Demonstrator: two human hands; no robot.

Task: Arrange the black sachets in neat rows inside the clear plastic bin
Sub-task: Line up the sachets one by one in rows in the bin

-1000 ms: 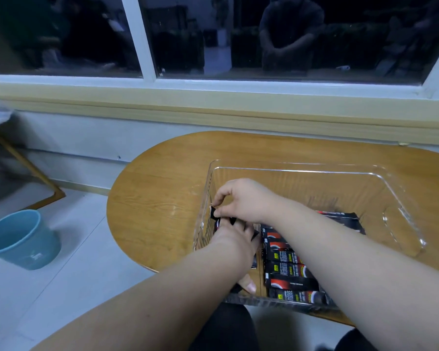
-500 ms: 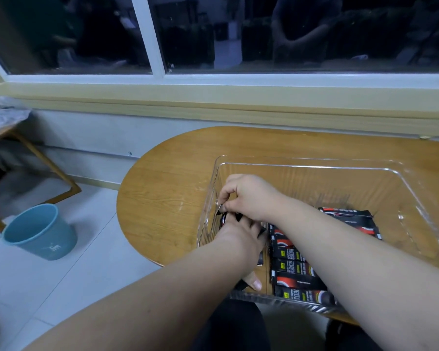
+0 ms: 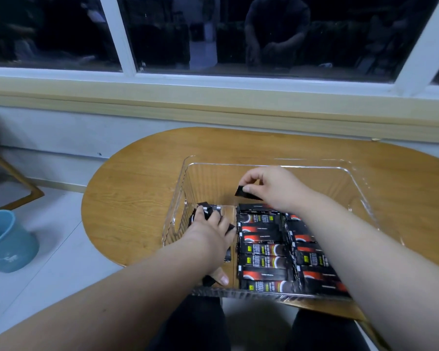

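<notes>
Left hand (image 3: 211, 235): reaches into the near left part of the clear plastic bin (image 3: 188, 188), fingers curled over a bundle of black sachets (image 3: 208, 206), thumb at the bundle's near end. The bundle lies against the bin's left wall; how many pieces it holds cannot be told.

Just right of this hand, with a narrow strip of bare bin floor between, laid sachets (image 3: 262, 249) fill the near half of the bin in two side-by-side columns. Each piece lies crosswise, one behind the next; red and yellow print shows on some. The right column is partly hidden under the right forearm.

Right hand (image 3: 276, 188): raised over the middle of the bin, beyond the far end of the columns. Thumb and fingertips pinch one single sachet (image 3: 246, 193) by its right end; it is clear of the laid pieces below. The far half of the bin holds nothing visible.

The bin sits on a rounded wooden surface (image 3: 137, 198). On the floor to the left stands a blue bucket (image 3: 8, 241). Beyond, a window (image 3: 162, 34), dark.
</notes>
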